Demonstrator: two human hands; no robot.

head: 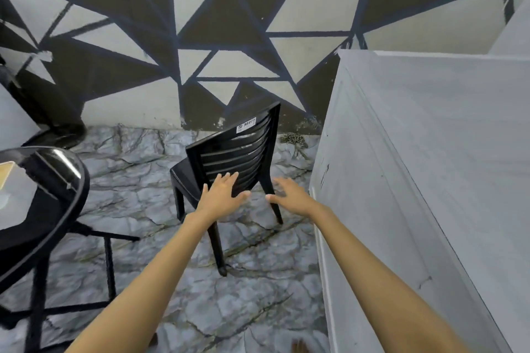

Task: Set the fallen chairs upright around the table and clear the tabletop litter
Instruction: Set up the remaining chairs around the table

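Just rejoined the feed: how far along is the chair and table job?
Done: the black chair stands on its legs. In hand: nothing; left hand and right hand are open, reaching toward its back. Left: litter lies on the table.

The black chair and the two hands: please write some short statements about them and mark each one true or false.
1. The black chair stands upright on its legs. True.
2. The left hand is curled round the chair's backrest. False: its fingers are straight and spread, and they grip nothing.
3. The right hand is open and holds nothing. True.
4. The round table is on the right of the chair. False: it is on the left; a pale wall panel is on the right.
5. A white label sits near the top of the backrest. True.
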